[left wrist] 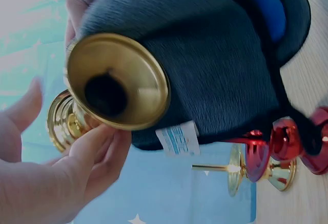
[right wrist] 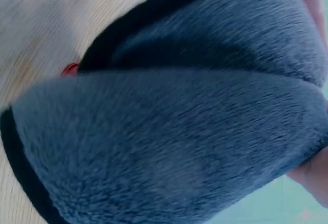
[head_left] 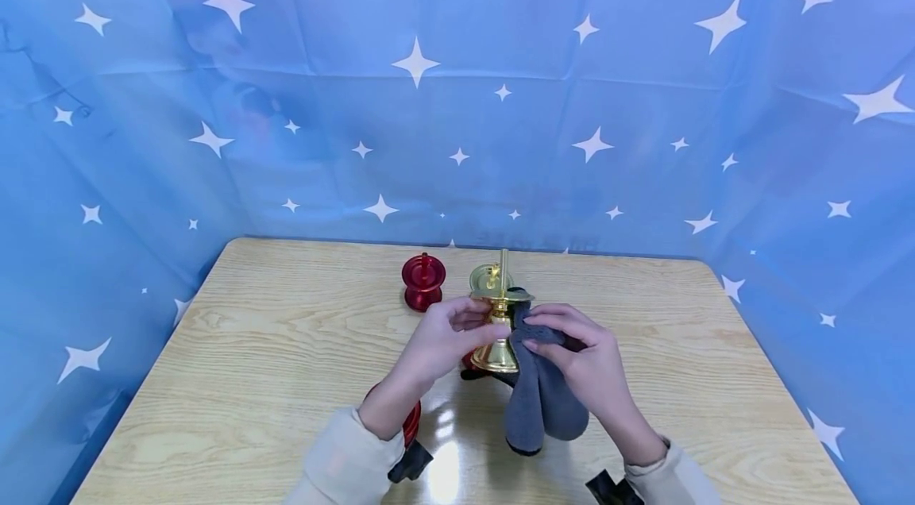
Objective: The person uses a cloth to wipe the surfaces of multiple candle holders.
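Observation:
My left hand holds a shiny gold candle holder upright by its waist, its metal spike pointing up. The left wrist view looks into the hollow underside of its flared base. In my right hand is a thick grey cloth with black edging, pinched between thumb and fingers and hanging in folds. The cloth lies against the right side of the holder. A white label shows on it in the left wrist view. In the right wrist view, the cloth hides most of the right hand.
Toward the back of the wooden table stands a red candle holder. Another gold holder is just behind the held one. A red piece is partly hidden by my left forearm. A blue starry curtain hangs behind.

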`<action>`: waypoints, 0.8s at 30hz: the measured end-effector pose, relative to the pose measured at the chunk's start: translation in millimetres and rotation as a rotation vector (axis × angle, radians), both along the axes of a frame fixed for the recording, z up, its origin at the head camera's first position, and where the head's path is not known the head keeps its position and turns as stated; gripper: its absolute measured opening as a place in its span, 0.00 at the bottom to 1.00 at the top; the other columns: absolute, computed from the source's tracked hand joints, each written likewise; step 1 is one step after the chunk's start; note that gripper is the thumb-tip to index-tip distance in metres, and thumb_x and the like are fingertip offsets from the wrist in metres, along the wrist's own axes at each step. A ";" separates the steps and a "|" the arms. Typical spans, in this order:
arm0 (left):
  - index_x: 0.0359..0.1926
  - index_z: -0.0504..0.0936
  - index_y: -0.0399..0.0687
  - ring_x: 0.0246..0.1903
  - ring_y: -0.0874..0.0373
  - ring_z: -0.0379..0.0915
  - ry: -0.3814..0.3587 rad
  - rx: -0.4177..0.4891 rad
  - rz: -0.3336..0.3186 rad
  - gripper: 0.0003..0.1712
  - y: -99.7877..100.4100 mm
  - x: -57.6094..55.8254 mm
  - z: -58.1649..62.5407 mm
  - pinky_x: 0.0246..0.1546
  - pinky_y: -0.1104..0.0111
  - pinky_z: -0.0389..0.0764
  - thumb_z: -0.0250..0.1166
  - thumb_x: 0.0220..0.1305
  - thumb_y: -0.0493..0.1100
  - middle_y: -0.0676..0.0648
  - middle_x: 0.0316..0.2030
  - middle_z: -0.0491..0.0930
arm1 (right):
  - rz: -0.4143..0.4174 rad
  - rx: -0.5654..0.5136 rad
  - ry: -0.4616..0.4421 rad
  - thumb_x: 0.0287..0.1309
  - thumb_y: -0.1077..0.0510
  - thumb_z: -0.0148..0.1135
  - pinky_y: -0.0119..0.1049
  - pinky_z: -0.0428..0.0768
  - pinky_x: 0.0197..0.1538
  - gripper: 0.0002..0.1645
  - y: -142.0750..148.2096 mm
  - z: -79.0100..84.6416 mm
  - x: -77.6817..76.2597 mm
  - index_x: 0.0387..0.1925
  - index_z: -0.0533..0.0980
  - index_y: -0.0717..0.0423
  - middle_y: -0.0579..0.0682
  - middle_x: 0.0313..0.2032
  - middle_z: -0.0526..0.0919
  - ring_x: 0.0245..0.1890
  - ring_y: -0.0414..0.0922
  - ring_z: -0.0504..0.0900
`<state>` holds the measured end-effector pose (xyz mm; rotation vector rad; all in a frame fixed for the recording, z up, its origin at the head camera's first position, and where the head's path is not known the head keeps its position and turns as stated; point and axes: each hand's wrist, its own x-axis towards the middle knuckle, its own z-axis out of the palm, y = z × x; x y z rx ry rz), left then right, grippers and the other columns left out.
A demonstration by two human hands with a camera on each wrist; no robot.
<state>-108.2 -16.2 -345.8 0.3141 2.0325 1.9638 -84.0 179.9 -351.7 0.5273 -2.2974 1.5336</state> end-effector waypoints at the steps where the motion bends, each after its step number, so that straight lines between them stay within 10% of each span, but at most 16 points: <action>1: 0.50 0.75 0.35 0.48 0.51 0.72 0.012 -0.016 -0.023 0.27 -0.2 0.2 -0.9 0.47 0.62 0.75 0.69 0.53 0.45 0.43 0.47 0.77 | -0.010 -0.002 -0.016 0.42 0.71 0.68 0.27 0.78 0.39 0.15 0.4 0.2 -0.1 0.35 0.83 0.57 0.51 0.40 0.81 0.42 0.39 0.78; 8: 0.59 0.65 0.33 0.51 0.49 0.69 0.042 -0.043 -0.145 0.40 -1.0 0.5 -5.5 0.49 0.64 0.74 0.73 0.43 0.32 0.40 0.54 0.69 | -0.012 -0.036 -0.038 0.42 0.71 0.68 0.28 0.78 0.39 0.14 2.3 0.0 -0.8 0.35 0.82 0.58 0.52 0.40 0.80 0.42 0.40 0.78; 24: 0.60 0.67 0.34 0.46 0.53 0.72 0.010 -0.040 -0.086 0.39 -2.0 6.2 -3.2 0.45 0.66 0.76 0.72 0.46 0.34 0.41 0.49 0.74 | 0.060 -0.031 -0.200 0.50 0.64 0.65 0.30 0.78 0.43 0.17 10.7 -2.8 -2.3 0.45 0.78 0.58 0.53 0.47 0.78 0.47 0.40 0.77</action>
